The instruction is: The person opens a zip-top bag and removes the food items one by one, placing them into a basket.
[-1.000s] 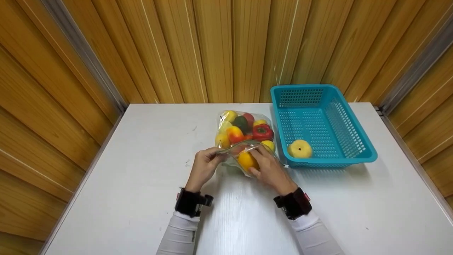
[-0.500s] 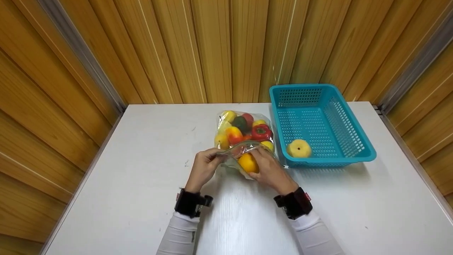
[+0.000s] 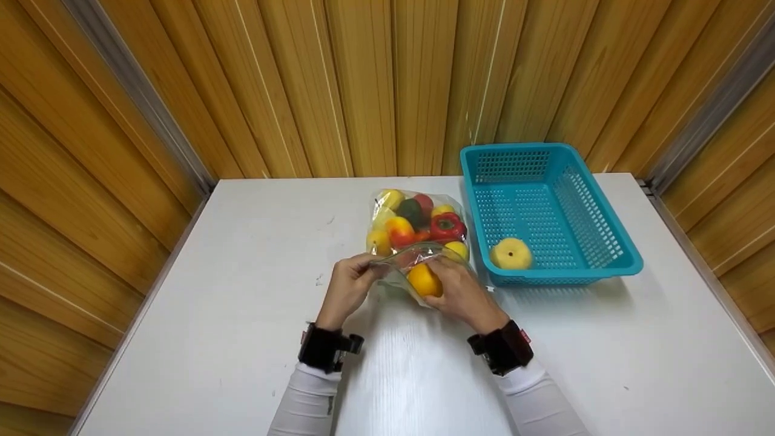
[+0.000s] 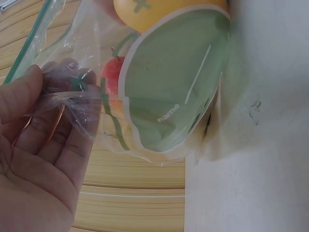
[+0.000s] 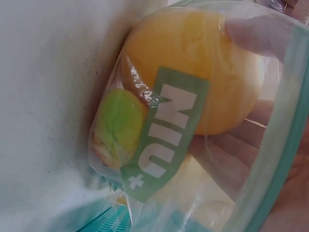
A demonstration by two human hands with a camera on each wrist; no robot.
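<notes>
A clear zip bag (image 3: 387, 216) with a green zip edge lies on the white table, full of fruit and vegetables. A red bell pepper (image 3: 448, 226), a dark green avocado-like piece (image 3: 410, 212) and several yellow ones show through it. My left hand (image 3: 351, 281) pinches the left side of the bag's mouth between thumb and fingers. Inside the mouth, my right hand (image 3: 463, 293) grips an orange (image 3: 424, 280). In the right wrist view the fingers curl around the orange (image 5: 193, 63) behind the bag's clear film, with a yellow-green fruit (image 5: 118, 125) beside it.
Right of the bag stands a teal plastic basket (image 3: 605, 272), its side close to the bag. One pale yellow round fruit (image 3: 511, 254) lies in its near left corner. A wood-patterned wall (image 3: 363, 91) rises behind the white table (image 3: 242, 339).
The orange has shifted very slightly at the bag's mouth, still in the right hand's grip. The left hand keeps its pinch on the bag's edge.
</notes>
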